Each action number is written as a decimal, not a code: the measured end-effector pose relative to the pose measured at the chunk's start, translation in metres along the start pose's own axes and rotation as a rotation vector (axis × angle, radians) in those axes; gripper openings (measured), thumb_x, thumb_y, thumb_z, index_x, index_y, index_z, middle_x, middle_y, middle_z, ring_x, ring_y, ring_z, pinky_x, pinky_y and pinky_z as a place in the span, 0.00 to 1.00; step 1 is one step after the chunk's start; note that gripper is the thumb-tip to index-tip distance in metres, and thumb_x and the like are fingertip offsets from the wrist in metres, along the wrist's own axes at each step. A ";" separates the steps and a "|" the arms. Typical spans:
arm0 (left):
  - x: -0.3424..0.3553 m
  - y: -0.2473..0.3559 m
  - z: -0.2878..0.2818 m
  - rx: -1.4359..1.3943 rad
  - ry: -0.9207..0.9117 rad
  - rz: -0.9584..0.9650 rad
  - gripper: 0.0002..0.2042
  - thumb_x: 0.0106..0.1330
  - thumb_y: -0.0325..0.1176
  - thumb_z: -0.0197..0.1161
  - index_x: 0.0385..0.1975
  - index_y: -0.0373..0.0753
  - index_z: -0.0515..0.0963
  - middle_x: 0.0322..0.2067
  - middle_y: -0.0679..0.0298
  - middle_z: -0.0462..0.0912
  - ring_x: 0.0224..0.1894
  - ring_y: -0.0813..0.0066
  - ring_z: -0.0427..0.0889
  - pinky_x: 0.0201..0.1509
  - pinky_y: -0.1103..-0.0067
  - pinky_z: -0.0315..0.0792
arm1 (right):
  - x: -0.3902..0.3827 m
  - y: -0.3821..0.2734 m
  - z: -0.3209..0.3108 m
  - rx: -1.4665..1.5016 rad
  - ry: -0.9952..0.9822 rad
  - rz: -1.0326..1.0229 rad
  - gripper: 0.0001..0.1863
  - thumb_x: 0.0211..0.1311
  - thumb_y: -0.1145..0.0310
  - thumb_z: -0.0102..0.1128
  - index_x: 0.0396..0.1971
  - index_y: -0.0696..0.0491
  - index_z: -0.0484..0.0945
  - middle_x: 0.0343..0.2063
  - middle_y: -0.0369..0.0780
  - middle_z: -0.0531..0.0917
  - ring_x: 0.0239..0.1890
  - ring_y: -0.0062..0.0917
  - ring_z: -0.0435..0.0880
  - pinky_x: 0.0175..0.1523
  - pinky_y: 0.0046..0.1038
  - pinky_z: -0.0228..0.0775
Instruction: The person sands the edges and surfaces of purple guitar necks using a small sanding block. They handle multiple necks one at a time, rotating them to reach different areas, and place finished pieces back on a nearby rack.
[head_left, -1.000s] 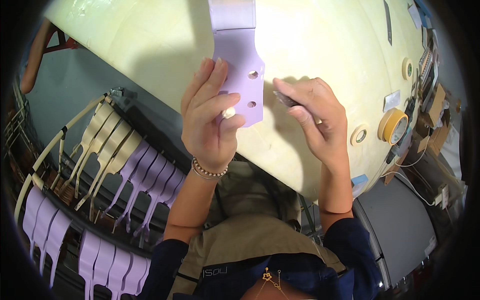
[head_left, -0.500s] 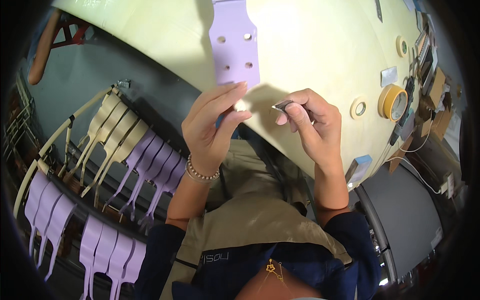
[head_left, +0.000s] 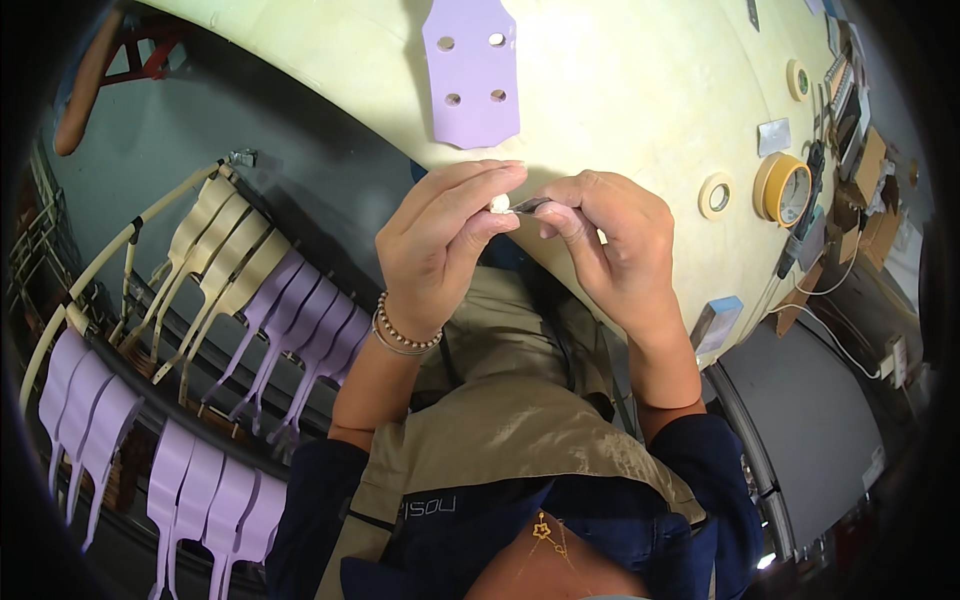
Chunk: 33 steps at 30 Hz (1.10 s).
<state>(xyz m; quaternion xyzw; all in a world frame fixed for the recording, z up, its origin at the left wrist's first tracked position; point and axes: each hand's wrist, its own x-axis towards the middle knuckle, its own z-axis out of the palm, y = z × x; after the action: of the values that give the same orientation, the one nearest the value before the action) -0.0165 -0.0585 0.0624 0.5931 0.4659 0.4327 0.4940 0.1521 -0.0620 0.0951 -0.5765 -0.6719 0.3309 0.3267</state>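
Head view, and the count runs: one white lump (head_left: 499, 203), one small dark blade (head_left: 532, 206), and just beyond them one purple board (head_left: 473, 70) with four holes, two and two. Three rolls of tape off to the right: one pale roll (head_left: 704, 197), a second pale roll (head_left: 793, 80) farther up, and one orange roll (head_left: 767, 190). One blue-topped block (head_left: 715, 325) sits by the table's rim. Purple and cream pieces hang at left in two rows, overlapping too much for a sure tally.

Now the edges! The pale table (head_left: 640, 110) has its near edge slanting from upper left to lower right, passing under the hands; the board runs out at the top of the view. Bare tabletop stretches between board and tapes, good open room there.

And the pose: forearms up from below, wrists bent inward, fingertips nearly meeting just below the board. The left hand (head_left: 438, 228) pinches the lump between thumb and fingers, the other fingers gently curved above. The right hand (head_left: 615, 235) grips the blade between thumb and forefinger, its tip right at the lump, seemingly touching.
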 end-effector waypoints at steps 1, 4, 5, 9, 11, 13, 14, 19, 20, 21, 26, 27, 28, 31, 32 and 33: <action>0.000 0.000 0.000 0.003 -0.004 0.009 0.13 0.56 0.21 0.65 0.43 0.33 0.81 0.40 0.56 0.84 0.36 0.71 0.82 0.36 0.80 0.76 | 0.000 0.000 0.000 -0.009 0.001 -0.011 0.06 0.49 0.72 0.68 0.25 0.54 0.79 0.18 0.38 0.78 0.19 0.30 0.76 0.24 0.28 0.66; 0.000 0.001 -0.001 0.018 -0.012 0.041 0.13 0.56 0.20 0.65 0.43 0.32 0.81 0.39 0.55 0.84 0.36 0.70 0.82 0.36 0.80 0.77 | -0.001 0.001 0.001 -0.039 0.023 -0.057 0.06 0.48 0.72 0.69 0.24 0.54 0.79 0.18 0.38 0.79 0.19 0.30 0.76 0.24 0.28 0.66; 0.000 0.002 -0.001 0.024 -0.013 0.052 0.13 0.56 0.19 0.64 0.43 0.32 0.80 0.39 0.55 0.84 0.36 0.70 0.82 0.36 0.80 0.77 | -0.001 0.000 0.001 -0.062 0.025 -0.072 0.06 0.48 0.72 0.69 0.24 0.54 0.78 0.18 0.38 0.79 0.19 0.30 0.76 0.24 0.28 0.66; 0.001 0.003 -0.003 0.075 -0.044 0.098 0.12 0.56 0.18 0.64 0.41 0.31 0.79 0.39 0.55 0.84 0.37 0.68 0.82 0.36 0.79 0.78 | 0.000 0.000 0.000 -0.157 0.029 -0.145 0.07 0.46 0.72 0.69 0.24 0.53 0.78 0.19 0.38 0.79 0.19 0.31 0.76 0.25 0.28 0.66; 0.002 0.004 -0.004 0.096 -0.066 0.113 0.12 0.55 0.17 0.63 0.40 0.31 0.79 0.39 0.54 0.84 0.38 0.67 0.82 0.35 0.79 0.78 | -0.001 0.001 -0.001 -0.145 -0.001 -0.134 0.06 0.48 0.72 0.68 0.24 0.53 0.79 0.19 0.38 0.79 0.19 0.30 0.76 0.25 0.27 0.66; 0.003 0.002 -0.005 0.120 -0.088 0.165 0.11 0.55 0.19 0.64 0.39 0.31 0.79 0.38 0.54 0.84 0.38 0.65 0.83 0.40 0.77 0.78 | -0.002 0.004 -0.003 -0.070 -0.060 -0.079 0.05 0.51 0.72 0.67 0.25 0.54 0.79 0.19 0.37 0.79 0.19 0.26 0.76 0.25 0.25 0.66; 0.004 0.002 -0.006 0.132 -0.099 0.191 0.11 0.55 0.19 0.65 0.38 0.31 0.79 0.37 0.54 0.84 0.38 0.65 0.83 0.43 0.76 0.78 | -0.002 0.004 -0.005 0.122 -0.120 0.084 0.04 0.54 0.71 0.66 0.26 0.55 0.80 0.19 0.36 0.79 0.20 0.23 0.76 0.25 0.24 0.66; 0.019 -0.011 -0.016 0.264 0.078 0.218 0.09 0.58 0.26 0.65 0.38 0.35 0.80 0.40 0.58 0.82 0.41 0.68 0.81 0.51 0.76 0.71 | -0.007 0.019 -0.019 0.865 -0.099 0.530 0.10 0.67 0.68 0.56 0.33 0.59 0.81 0.20 0.34 0.81 0.20 0.13 0.73 0.25 0.17 0.62; 0.025 -0.018 -0.015 0.181 0.111 0.172 0.08 0.60 0.27 0.65 0.38 0.35 0.80 0.42 0.59 0.81 0.42 0.70 0.80 0.51 0.77 0.70 | -0.008 0.024 -0.021 0.983 -0.050 0.569 0.12 0.69 0.67 0.54 0.35 0.60 0.81 0.21 0.34 0.81 0.21 0.11 0.72 0.26 0.15 0.60; 0.030 -0.025 -0.012 0.097 0.150 0.129 0.07 0.62 0.28 0.64 0.38 0.36 0.80 0.43 0.60 0.81 0.42 0.72 0.79 0.51 0.78 0.69 | -0.009 0.028 -0.022 0.888 -0.024 0.565 0.13 0.71 0.65 0.52 0.38 0.60 0.81 0.23 0.35 0.83 0.21 0.11 0.71 0.26 0.13 0.59; 0.048 -0.022 -0.018 -0.421 -0.069 -0.236 0.10 0.71 0.35 0.57 0.38 0.34 0.80 0.51 0.60 0.75 0.39 0.79 0.75 0.49 0.81 0.69 | -0.011 0.032 -0.025 0.736 0.078 0.556 0.14 0.70 0.65 0.53 0.42 0.61 0.80 0.27 0.37 0.84 0.26 0.13 0.75 0.31 0.15 0.65; 0.051 -0.021 -0.021 -0.500 -0.103 -0.209 0.13 0.73 0.38 0.54 0.40 0.32 0.78 0.50 0.59 0.74 0.36 0.81 0.74 0.49 0.81 0.71 | -0.011 0.031 -0.026 0.729 0.097 0.537 0.14 0.70 0.65 0.53 0.42 0.61 0.80 0.27 0.37 0.84 0.27 0.14 0.76 0.33 0.15 0.66; 0.051 -0.014 -0.020 -0.580 -0.071 -0.221 0.14 0.73 0.38 0.53 0.40 0.32 0.78 0.48 0.59 0.75 0.36 0.81 0.73 0.49 0.80 0.72 | -0.010 0.029 -0.027 0.722 0.115 0.518 0.14 0.70 0.65 0.53 0.43 0.61 0.80 0.28 0.37 0.84 0.29 0.15 0.77 0.35 0.16 0.68; 0.049 0.008 -0.020 -0.774 -0.060 -0.210 0.15 0.74 0.39 0.51 0.43 0.31 0.76 0.44 0.58 0.75 0.39 0.79 0.74 0.50 0.75 0.73 | -0.005 0.019 -0.033 0.667 0.139 0.345 0.14 0.70 0.68 0.53 0.46 0.61 0.80 0.31 0.38 0.84 0.33 0.18 0.79 0.41 0.18 0.71; 0.049 0.011 -0.019 -0.787 -0.070 -0.194 0.16 0.74 0.39 0.51 0.44 0.31 0.76 0.45 0.57 0.75 0.41 0.78 0.74 0.50 0.74 0.73 | -0.003 0.016 -0.035 0.647 0.135 0.297 0.14 0.69 0.68 0.53 0.46 0.61 0.81 0.32 0.39 0.84 0.34 0.18 0.79 0.42 0.19 0.71; 0.049 0.014 -0.019 -0.801 -0.083 -0.176 0.16 0.74 0.40 0.51 0.44 0.31 0.75 0.46 0.56 0.75 0.43 0.76 0.75 0.50 0.73 0.73 | 0.000 0.013 -0.035 0.624 0.134 0.249 0.13 0.69 0.69 0.53 0.46 0.60 0.81 0.33 0.39 0.84 0.36 0.19 0.79 0.43 0.19 0.71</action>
<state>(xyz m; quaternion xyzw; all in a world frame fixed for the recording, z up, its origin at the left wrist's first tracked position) -0.0240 -0.0080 0.0818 0.3288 0.2895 0.5115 0.7392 0.1884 -0.0583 0.1045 -0.5467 -0.4397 0.5192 0.4881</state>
